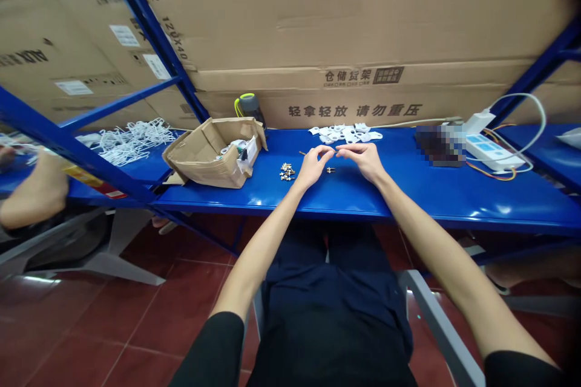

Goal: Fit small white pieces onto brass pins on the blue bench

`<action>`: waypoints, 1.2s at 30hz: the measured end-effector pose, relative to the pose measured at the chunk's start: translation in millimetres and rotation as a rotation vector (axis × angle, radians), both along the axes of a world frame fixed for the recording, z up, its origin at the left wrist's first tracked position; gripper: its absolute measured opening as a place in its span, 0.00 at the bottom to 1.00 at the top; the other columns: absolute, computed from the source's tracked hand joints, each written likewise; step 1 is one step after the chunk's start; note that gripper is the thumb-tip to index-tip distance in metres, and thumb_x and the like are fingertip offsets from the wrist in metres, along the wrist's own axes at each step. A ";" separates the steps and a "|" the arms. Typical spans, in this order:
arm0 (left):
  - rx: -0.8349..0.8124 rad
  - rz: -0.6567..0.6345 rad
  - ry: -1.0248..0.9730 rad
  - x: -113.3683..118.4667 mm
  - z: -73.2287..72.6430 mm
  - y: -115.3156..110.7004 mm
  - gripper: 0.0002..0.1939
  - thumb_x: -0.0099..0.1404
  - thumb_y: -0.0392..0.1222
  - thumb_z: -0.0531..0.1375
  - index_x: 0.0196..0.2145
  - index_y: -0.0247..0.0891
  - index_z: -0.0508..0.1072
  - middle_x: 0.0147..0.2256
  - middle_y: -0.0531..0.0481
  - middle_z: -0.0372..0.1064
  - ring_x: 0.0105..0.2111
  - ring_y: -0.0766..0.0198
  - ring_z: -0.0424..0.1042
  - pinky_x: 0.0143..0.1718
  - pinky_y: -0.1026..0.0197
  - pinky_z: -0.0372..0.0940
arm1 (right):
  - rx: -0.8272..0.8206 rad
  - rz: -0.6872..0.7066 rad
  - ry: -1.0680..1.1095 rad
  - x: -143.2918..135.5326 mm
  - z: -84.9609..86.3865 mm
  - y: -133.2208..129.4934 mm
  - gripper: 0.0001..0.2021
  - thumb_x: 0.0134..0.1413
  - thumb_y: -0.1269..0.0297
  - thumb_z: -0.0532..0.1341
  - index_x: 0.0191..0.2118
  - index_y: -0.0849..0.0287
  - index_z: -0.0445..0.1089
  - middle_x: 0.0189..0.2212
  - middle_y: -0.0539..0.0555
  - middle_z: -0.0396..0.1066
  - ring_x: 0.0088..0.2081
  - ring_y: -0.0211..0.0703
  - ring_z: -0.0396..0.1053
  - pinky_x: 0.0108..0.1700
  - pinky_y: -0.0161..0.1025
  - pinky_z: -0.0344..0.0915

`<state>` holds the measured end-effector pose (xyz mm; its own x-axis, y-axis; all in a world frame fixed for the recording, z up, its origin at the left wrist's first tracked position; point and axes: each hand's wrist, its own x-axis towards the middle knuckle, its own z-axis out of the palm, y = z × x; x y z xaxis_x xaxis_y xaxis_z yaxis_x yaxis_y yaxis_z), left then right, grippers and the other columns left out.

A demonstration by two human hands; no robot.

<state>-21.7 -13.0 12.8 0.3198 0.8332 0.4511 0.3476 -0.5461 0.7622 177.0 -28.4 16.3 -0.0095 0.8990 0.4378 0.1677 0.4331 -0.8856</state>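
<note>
Glinting brassy near 2 hands (313, 165) — small metal pieces (287, 172) — grip impossible to tell.

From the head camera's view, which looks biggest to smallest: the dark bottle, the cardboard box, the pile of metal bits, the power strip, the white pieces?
1. Cardboard box
2. Power strip and white pieces as a group: too alike to rank
3. Dark bottle
4. Pile of metal bits
</note>
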 end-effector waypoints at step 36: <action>0.201 0.169 0.183 -0.2 -3.9 -5.7 0.08 0.78 0.47 0.61 0.46 0.44 0.79 0.48 0.51 0.81 0.45 0.58 0.75 0.53 0.55 0.64 | -0.121 0.016 0.094 7.0 -17.2 15.9 0.20 0.43 0.48 0.79 0.40 0.54 0.85 0.34 0.53 0.82 0.34 0.45 0.74 0.42 0.44 0.73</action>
<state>-21.9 -18.7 8.9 0.2751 0.7817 0.5597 0.5677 -0.6019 0.5616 184.0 -12.5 -0.8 0.0120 0.9453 0.3259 0.0758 0.3241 -0.9430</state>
